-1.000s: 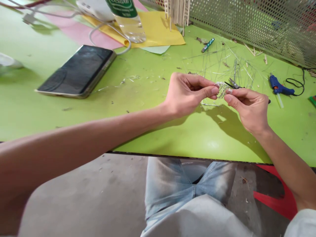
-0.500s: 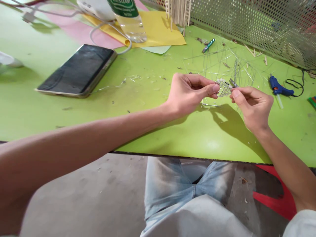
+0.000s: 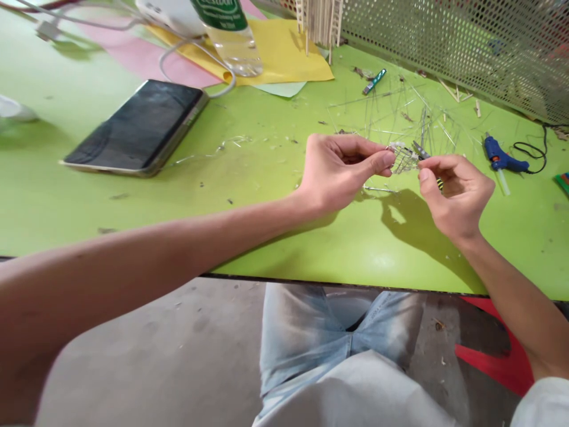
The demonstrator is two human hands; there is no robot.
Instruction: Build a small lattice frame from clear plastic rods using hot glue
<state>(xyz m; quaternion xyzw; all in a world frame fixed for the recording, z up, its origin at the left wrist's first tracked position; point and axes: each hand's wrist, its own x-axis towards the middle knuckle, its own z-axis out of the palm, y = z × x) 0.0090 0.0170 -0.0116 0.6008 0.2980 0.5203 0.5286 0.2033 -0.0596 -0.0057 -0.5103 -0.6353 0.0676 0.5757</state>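
Between fingers [image 3: 383, 161], silvery wire mesh [image 3: 403, 160].

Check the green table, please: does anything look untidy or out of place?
Yes, untidy: thin shiny strands lie criss-crossed beyond the right hand, and stick scraps are scattered near the perforated panel. I see no spill.

A seated worker's bare arms reach over the desk [image 3: 267, 249], the left hand [image 3: 333, 172] and right hand [image 3: 457, 193] nearly meeting. The left forearm slants in long and low, thumb pinched to fingers [image 3: 383, 160]; the right wrist [image 3: 469, 234] angles inward, its thumb and forefinger closed at the tips.
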